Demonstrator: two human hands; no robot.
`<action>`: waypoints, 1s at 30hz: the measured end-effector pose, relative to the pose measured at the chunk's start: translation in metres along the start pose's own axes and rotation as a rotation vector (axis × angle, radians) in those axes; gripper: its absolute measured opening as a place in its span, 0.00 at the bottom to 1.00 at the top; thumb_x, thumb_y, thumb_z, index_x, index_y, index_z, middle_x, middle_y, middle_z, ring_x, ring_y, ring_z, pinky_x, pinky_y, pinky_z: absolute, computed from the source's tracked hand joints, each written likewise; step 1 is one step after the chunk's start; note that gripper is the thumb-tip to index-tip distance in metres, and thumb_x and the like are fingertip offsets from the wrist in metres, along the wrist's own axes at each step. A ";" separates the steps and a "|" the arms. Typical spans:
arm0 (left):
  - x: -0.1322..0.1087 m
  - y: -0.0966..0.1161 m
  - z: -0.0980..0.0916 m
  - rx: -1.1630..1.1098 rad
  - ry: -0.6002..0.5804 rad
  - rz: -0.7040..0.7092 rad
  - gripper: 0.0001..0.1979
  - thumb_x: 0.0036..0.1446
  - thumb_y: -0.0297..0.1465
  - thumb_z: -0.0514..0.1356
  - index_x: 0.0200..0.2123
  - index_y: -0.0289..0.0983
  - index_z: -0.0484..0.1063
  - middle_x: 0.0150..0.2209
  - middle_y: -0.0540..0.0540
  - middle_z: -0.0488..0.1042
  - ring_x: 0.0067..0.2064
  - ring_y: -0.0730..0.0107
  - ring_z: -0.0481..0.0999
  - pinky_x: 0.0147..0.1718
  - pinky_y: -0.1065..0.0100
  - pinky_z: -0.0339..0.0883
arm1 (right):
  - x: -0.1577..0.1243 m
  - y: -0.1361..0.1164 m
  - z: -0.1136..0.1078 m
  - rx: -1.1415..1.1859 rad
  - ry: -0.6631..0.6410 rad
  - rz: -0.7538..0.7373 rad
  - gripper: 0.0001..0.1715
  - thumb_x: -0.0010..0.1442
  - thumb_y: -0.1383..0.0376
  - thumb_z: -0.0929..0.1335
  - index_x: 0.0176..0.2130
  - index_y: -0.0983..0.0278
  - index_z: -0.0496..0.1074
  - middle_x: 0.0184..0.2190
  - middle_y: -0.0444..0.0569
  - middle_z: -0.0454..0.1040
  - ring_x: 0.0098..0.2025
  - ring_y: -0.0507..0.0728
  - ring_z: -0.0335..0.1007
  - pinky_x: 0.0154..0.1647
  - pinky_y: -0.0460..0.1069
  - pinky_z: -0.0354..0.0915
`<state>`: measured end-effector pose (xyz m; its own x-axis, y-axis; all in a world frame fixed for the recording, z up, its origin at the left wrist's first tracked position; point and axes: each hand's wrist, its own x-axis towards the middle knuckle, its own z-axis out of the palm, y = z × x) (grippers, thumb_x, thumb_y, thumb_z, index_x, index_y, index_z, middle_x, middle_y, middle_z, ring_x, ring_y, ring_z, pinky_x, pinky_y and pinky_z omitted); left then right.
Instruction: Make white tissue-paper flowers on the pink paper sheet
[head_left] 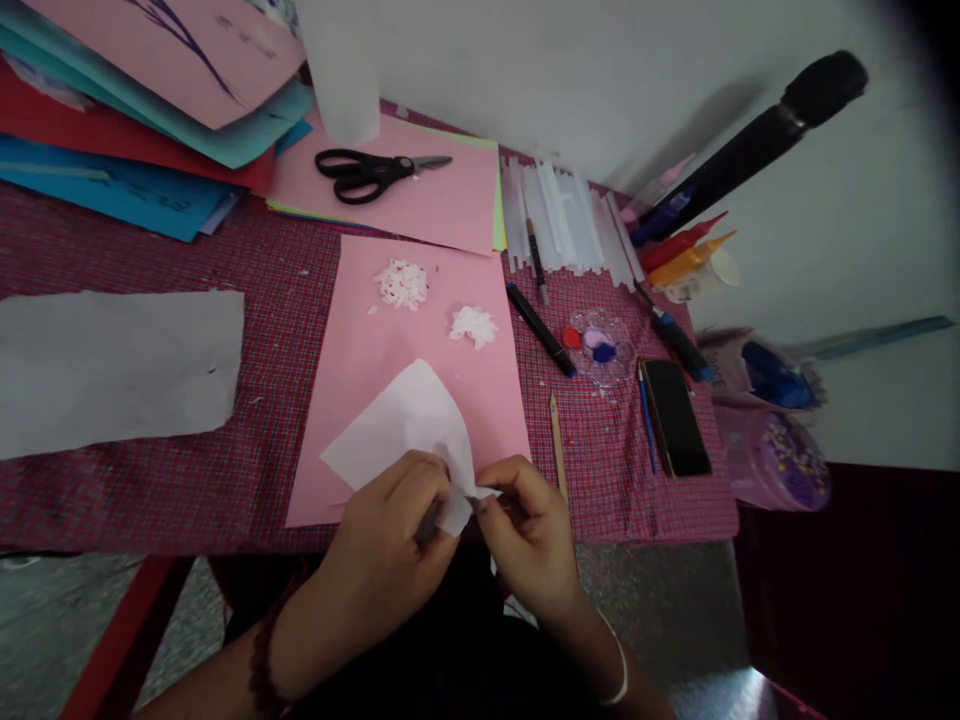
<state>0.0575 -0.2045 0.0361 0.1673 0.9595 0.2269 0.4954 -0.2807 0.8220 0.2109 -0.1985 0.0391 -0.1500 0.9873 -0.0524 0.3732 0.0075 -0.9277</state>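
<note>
A sheet of white paper (pixel 409 420) is held up between my hands, over the near edge of a pink sheet (pixel 435 265). My left hand (pixel 394 520) is closed on its lower part, thumb and fingers pinching. With thumb and forefinger, my right hand (pixel 529 530) pinches a small piece at the paper's right edge, close to my left fingertips. Farther up the pink sheet lie two little heaps of torn bits, a white-and-red one (pixel 403 284) and a white one (pixel 473 326).
Scissors (pixel 375 172) rest on stacked coloured paper behind. To the right are a black marker (pixel 541 330), a paint palette (pixel 598 347), a pencil (pixel 558 445), a phone (pixel 676 418) and glue sticks (pixel 559 215). Another white sheet (pixel 120 370) lies left.
</note>
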 end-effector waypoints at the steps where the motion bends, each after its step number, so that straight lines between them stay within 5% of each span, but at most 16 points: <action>1: 0.000 0.000 -0.001 -0.030 -0.012 -0.046 0.09 0.53 0.19 0.55 0.29 0.38 0.60 0.30 0.50 0.69 0.31 0.73 0.69 0.28 0.71 0.63 | 0.000 0.001 0.000 0.037 -0.004 0.030 0.07 0.56 0.72 0.64 0.32 0.61 0.68 0.22 0.39 0.67 0.21 0.48 0.63 0.21 0.43 0.59; 5: 0.001 0.000 -0.005 -0.074 -0.065 -0.170 0.07 0.50 0.21 0.57 0.32 0.38 0.63 0.29 0.52 0.68 0.28 0.75 0.68 0.26 0.73 0.62 | -0.001 0.003 0.002 0.066 -0.032 0.035 0.06 0.57 0.71 0.64 0.32 0.61 0.68 0.22 0.40 0.68 0.22 0.48 0.62 0.21 0.44 0.59; 14: 0.000 0.002 -0.006 0.148 -0.084 0.050 0.07 0.59 0.23 0.53 0.30 0.36 0.69 0.27 0.49 0.68 0.30 0.70 0.68 0.29 0.67 0.61 | -0.002 -0.001 0.001 -0.078 -0.079 -0.098 0.07 0.56 0.73 0.64 0.31 0.61 0.68 0.24 0.40 0.69 0.26 0.49 0.64 0.26 0.45 0.60; 22: 0.014 0.007 -0.010 -0.279 -0.105 -0.289 0.08 0.54 0.24 0.54 0.24 0.36 0.68 0.21 0.54 0.66 0.23 0.77 0.64 0.21 0.75 0.58 | 0.001 0.005 0.003 0.298 -0.108 0.110 0.03 0.57 0.68 0.65 0.30 0.62 0.68 0.23 0.40 0.65 0.22 0.48 0.59 0.21 0.43 0.59; 30: 0.012 0.005 -0.012 -0.568 -0.175 -0.440 0.18 0.65 0.35 0.46 0.29 0.36 0.71 0.23 0.50 0.68 0.24 0.74 0.67 0.23 0.72 0.63 | 0.006 0.007 0.003 0.340 -0.076 0.104 0.03 0.56 0.68 0.65 0.30 0.62 0.67 0.22 0.40 0.65 0.22 0.48 0.60 0.21 0.42 0.59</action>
<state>0.0520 -0.1936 0.0492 0.2118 0.9490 -0.2336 0.0381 0.2309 0.9722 0.2101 -0.1926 0.0318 -0.1999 0.9653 -0.1683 0.0663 -0.1580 -0.9852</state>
